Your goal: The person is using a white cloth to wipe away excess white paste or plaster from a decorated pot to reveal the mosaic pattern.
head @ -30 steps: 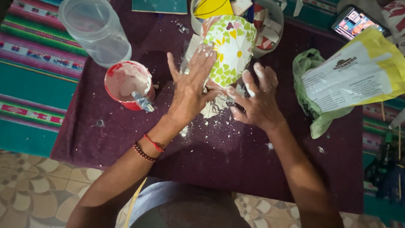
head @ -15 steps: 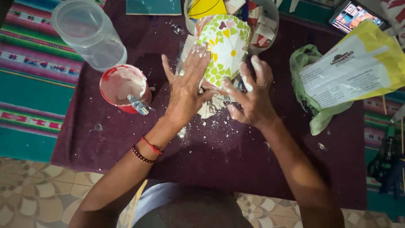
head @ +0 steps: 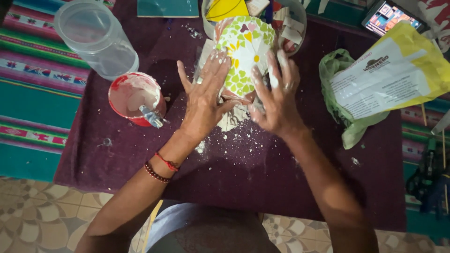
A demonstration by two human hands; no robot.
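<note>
A rounded mosaic piece [head: 243, 56] covered in green, yellow and white tile bits stands on the dark purple cloth [head: 243, 187]. My left hand [head: 204, 100] lies flat against its left side, fingers spread and smeared with white paste. My right hand [head: 276, 100] presses its right side, fingers also white with paste, a ring on one finger. Both hands cup the piece between them. White crumbs lie scattered on the cloth below the hands.
A red cup [head: 136, 98] of white paste with a metal tool in it stands to the left. Behind it is a clear plastic jar [head: 96, 37]. A bowl of tile pieces [head: 286, 21] sits at the back, a yellow-and-white bag [head: 389, 79] on a green one at right, a phone [head: 386, 16] beyond.
Both hands have slid a little up the sides of the mosaic piece, still pressed on it. The view has shifted slightly.
</note>
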